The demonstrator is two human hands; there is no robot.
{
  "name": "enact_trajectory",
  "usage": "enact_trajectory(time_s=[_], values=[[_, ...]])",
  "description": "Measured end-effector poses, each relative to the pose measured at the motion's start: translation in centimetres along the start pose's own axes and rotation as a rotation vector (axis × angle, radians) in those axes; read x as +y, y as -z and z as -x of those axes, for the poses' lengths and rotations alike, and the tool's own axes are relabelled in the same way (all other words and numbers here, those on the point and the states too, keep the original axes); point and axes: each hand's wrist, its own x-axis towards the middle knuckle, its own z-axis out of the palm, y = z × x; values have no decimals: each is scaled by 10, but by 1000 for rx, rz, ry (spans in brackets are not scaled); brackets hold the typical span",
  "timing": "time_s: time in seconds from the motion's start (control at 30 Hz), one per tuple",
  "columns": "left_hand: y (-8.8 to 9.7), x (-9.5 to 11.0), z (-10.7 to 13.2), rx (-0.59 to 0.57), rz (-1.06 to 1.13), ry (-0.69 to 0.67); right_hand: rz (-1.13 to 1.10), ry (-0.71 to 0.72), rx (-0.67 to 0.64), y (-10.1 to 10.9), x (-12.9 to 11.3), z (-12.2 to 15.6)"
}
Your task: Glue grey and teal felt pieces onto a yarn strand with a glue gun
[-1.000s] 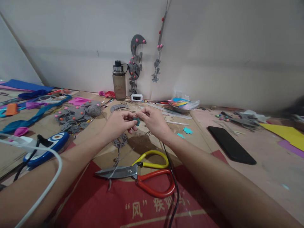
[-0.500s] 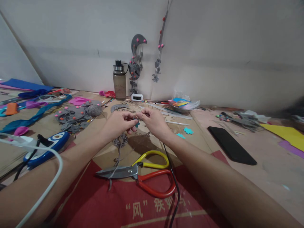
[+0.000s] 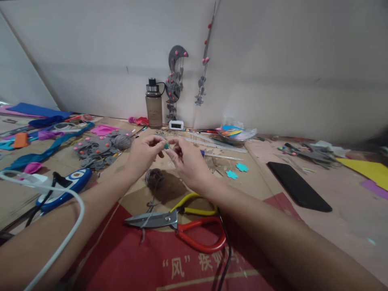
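My left hand [image 3: 144,152] and my right hand [image 3: 185,161] meet above the cardboard-covered table, fingertips pinched together on a small teal felt piece [image 3: 166,145]. A coil of grey cord [image 3: 154,176] lies on the table just below the hands. Nearer to me are scissors [image 3: 178,222] with one yellow and one red handle, their blades pointing left. Two teal felt flowers [image 3: 237,170] lie to the right of my right hand.
A brown water bottle [image 3: 153,106] and a small white clock [image 3: 176,125] stand by the wall. Grey felt shapes and a yarn ball [image 3: 122,141] lie left. A black phone [image 3: 298,186] lies right. A blue glue gun [image 3: 65,186] and a white cable [image 3: 65,238] lie near left.
Both hands have lifted slightly and shifted left with the teal piece. The grey cord coil below them is now uncovered. The view has tilted a little.
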Motion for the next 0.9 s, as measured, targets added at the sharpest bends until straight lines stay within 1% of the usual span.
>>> enact_trajectory(time_s=[0.07,0.1,0.17,0.23,0.33,0.43,0.5,0.57,0.63,0.67,0.7,0.73,0.77,0.8,0.83,0.9], values=[[4,-9,-7,113,85,18,-35,-40,-23,-5,-3,3],[5,-12,-9,148,137,25,-46,-59,-33,-8,-3,5],[6,-16,-13,182,252,46,-48,-80,-51,-11,-3,6],[6,-16,-14,184,347,59,-37,-59,-73,-13,-1,7],[6,-13,-16,183,472,76,-16,51,-138,-15,0,9],[9,-12,-20,208,607,144,64,155,-215,-17,-5,15],[14,-15,-24,231,695,190,149,231,-275,-18,-14,22],[20,-17,-29,252,773,237,223,349,-346,-16,-27,28],[24,-18,-33,279,834,300,225,465,-391,-11,-41,31],[26,-18,-34,293,859,330,191,489,-392,-6,-47,31],[27,-18,-35,307,880,354,143,476,-378,-1,-51,29],[28,-17,-35,314,895,370,98,428,-351,5,-51,25],[28,-16,-35,316,905,374,75,350,-309,12,-49,20],[28,-15,-35,314,909,372,90,248,-258,18,-43,15],[28,-15,-35,307,906,370,133,151,-178,24,-33,9],[27,-14,-33,275,888,370,275,-3,-80,32,-6,0]])
